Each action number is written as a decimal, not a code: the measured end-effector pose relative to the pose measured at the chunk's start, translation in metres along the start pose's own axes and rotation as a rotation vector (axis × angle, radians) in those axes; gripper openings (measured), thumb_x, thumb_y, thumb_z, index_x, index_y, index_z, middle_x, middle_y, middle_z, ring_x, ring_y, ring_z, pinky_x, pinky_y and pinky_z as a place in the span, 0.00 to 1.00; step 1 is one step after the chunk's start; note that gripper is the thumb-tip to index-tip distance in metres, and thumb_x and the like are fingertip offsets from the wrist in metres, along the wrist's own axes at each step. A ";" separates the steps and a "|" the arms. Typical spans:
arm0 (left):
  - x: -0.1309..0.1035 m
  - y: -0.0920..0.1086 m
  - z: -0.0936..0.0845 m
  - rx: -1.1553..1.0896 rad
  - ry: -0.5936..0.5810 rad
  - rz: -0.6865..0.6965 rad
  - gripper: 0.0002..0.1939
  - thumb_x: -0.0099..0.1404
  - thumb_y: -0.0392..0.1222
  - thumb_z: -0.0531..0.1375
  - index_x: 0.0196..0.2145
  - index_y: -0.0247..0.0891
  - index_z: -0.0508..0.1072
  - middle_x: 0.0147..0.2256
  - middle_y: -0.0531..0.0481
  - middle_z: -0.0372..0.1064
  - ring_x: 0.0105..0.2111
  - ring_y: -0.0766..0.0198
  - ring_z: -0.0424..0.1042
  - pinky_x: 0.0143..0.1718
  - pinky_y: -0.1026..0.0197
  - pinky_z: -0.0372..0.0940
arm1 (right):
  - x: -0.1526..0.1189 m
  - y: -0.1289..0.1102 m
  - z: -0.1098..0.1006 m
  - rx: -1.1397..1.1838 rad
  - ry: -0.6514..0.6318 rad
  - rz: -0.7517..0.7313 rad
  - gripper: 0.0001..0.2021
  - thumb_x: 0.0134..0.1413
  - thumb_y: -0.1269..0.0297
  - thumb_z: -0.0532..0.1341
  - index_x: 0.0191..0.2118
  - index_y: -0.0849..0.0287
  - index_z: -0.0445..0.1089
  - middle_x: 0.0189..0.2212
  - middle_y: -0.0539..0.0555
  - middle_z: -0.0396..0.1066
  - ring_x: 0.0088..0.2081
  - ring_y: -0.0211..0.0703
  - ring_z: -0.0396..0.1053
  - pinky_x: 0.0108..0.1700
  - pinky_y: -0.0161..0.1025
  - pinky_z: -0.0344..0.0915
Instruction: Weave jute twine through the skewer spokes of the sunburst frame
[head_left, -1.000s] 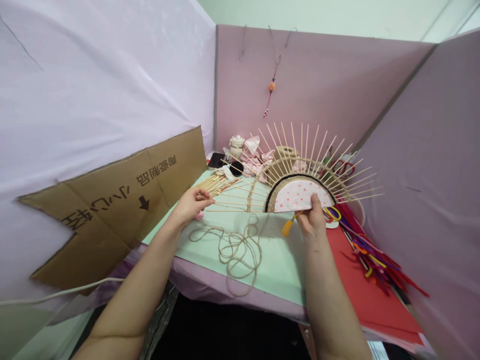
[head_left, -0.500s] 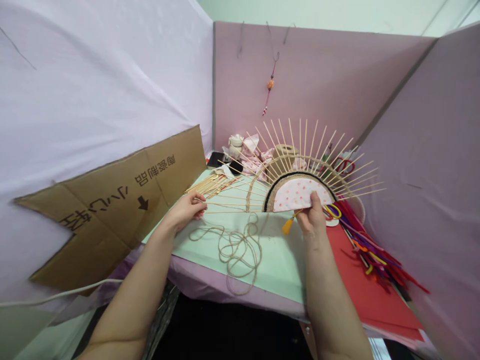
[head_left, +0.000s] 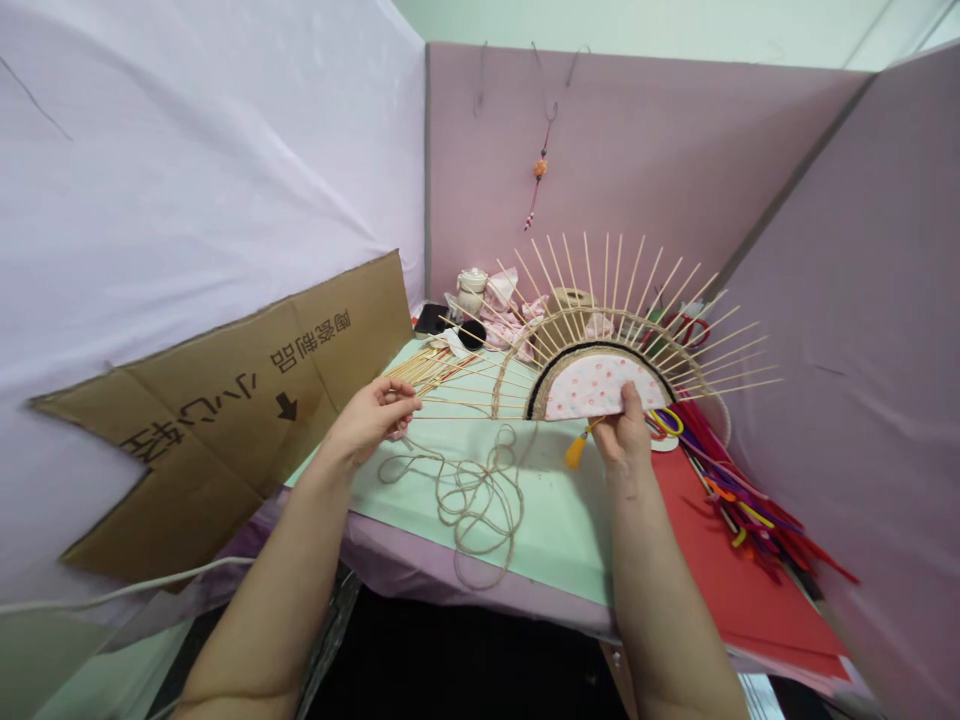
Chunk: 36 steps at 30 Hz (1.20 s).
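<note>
A half-round fan-like piece [head_left: 592, 388], with a pink-dotted white cloth face, a black band and thin wooden sticks radiating outward, is held above the table. My right hand [head_left: 624, 432] grips its lower straight edge, thumb on the cloth and fingers underneath. A row of woven twine arcs across the sticks. On the left, my left hand [head_left: 379, 415] has its fingers pinched by the tips of the lowest sticks, apparently on the twine; the exact grip is partly hidden. Loose twine [head_left: 480, 500] lies in loops on the pale green tabletop between my arms. A yellow tassel [head_left: 576, 450] hangs by my right hand.
Loose wooden sticks [head_left: 431, 368] lie behind my left hand. A cardboard sheet [head_left: 247, 420] leans at left. At the back are a twine roll [head_left: 570, 300], pink cloth and a white jar [head_left: 472, 288]. Colourful pipe cleaners [head_left: 742, 490] rest on red sheets [head_left: 720, 580] at right.
My left hand has shifted slightly right and up, its fingers a little more extended. The fan-like piece has tilted slightly, its stick tips moving right. My right hand keeps its hold.
</note>
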<state>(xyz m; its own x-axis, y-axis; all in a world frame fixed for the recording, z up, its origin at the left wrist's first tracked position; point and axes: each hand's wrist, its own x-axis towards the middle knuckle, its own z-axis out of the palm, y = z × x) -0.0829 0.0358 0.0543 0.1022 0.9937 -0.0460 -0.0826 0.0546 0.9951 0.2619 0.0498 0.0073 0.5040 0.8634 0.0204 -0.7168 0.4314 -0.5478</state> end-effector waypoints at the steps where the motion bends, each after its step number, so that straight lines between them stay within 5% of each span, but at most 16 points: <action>1: -0.004 0.003 0.007 0.027 0.000 0.040 0.15 0.47 0.40 0.68 0.32 0.36 0.69 0.23 0.56 0.66 0.18 0.73 0.62 0.20 0.68 0.59 | -0.001 0.000 0.001 0.005 0.010 0.001 0.08 0.57 0.66 0.59 0.42 0.58 0.70 0.37 0.49 0.78 0.41 0.35 0.74 0.55 0.40 0.66; 7: -0.023 0.004 0.089 0.301 -0.061 0.282 0.11 0.57 0.39 0.58 0.38 0.36 0.74 0.32 0.48 0.74 0.22 0.69 0.67 0.23 0.64 0.62 | -0.008 0.001 0.010 0.017 0.043 0.013 0.08 0.59 0.68 0.56 0.41 0.59 0.71 0.36 0.49 0.78 0.40 0.34 0.75 0.54 0.41 0.66; 12: -0.022 -0.022 0.168 0.552 -0.173 0.530 0.14 0.60 0.31 0.54 0.43 0.34 0.73 0.42 0.42 0.74 0.40 0.60 0.72 0.44 0.58 0.66 | -0.008 0.004 0.008 0.003 -0.018 -0.020 0.07 0.58 0.66 0.57 0.40 0.59 0.71 0.36 0.49 0.77 0.40 0.34 0.74 0.52 0.38 0.67; 16: -0.035 -0.041 0.192 0.748 -0.224 0.587 0.18 0.63 0.30 0.50 0.49 0.31 0.69 0.46 0.36 0.71 0.47 0.54 0.69 0.51 0.53 0.63 | -0.003 0.001 0.004 0.033 -0.005 -0.023 0.08 0.59 0.64 0.57 0.39 0.59 0.72 0.35 0.49 0.78 0.39 0.33 0.74 0.51 0.36 0.68; 19: -0.067 -0.047 0.189 1.060 -0.374 0.602 0.25 0.61 0.37 0.57 0.56 0.30 0.64 0.45 0.34 0.71 0.47 0.46 0.69 0.49 0.44 0.63 | -0.001 -0.001 0.004 0.065 0.028 -0.019 0.08 0.59 0.63 0.56 0.37 0.58 0.72 0.33 0.48 0.78 0.38 0.32 0.75 0.50 0.35 0.69; 22: -0.103 -0.046 0.177 1.337 -0.496 0.605 0.37 0.56 0.47 0.64 0.60 0.31 0.59 0.55 0.25 0.62 0.56 0.37 0.61 0.55 0.36 0.54 | -0.002 -0.002 0.005 0.083 0.030 -0.003 0.09 0.60 0.63 0.55 0.37 0.57 0.72 0.32 0.47 0.78 0.37 0.31 0.75 0.49 0.34 0.69; 26: -0.125 -0.033 0.145 1.289 -0.517 0.524 0.37 0.57 0.48 0.63 0.61 0.33 0.58 0.59 0.25 0.55 0.58 0.38 0.58 0.54 0.40 0.58 | -0.004 -0.003 0.007 0.116 0.033 0.040 0.10 0.61 0.62 0.54 0.37 0.57 0.72 0.32 0.47 0.78 0.38 0.31 0.75 0.51 0.33 0.68; 29: -0.120 -0.025 0.113 1.044 -0.572 0.503 0.28 0.59 0.48 0.62 0.56 0.40 0.66 0.57 0.36 0.62 0.56 0.48 0.63 0.54 0.49 0.61 | -0.003 -0.002 0.005 0.121 0.042 0.058 0.10 0.61 0.62 0.53 0.38 0.57 0.72 0.33 0.47 0.78 0.39 0.30 0.75 0.52 0.33 0.67; 32: -0.106 -0.026 0.084 0.828 -0.485 0.488 0.19 0.60 0.47 0.60 0.49 0.46 0.71 0.56 0.43 0.64 0.55 0.53 0.65 0.55 0.53 0.60 | -0.001 -0.001 0.002 0.088 0.006 0.054 0.10 0.59 0.60 0.56 0.41 0.56 0.71 0.37 0.48 0.78 0.42 0.31 0.74 0.53 0.34 0.66; 36: -0.083 -0.032 0.065 0.662 -0.210 0.449 0.06 0.61 0.44 0.58 0.35 0.44 0.74 0.45 0.46 0.71 0.45 0.57 0.70 0.48 0.55 0.63 | 0.001 0.000 0.001 0.103 0.000 0.075 0.10 0.60 0.60 0.55 0.41 0.55 0.72 0.39 0.48 0.78 0.46 0.32 0.73 0.54 0.35 0.66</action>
<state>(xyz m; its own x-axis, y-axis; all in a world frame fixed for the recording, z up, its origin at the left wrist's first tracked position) -0.0239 -0.0553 0.0317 0.3867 0.8646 0.3207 0.4346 -0.4776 0.7635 0.2617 0.0506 0.0077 0.4475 0.8941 -0.0172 -0.7979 0.3906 -0.4591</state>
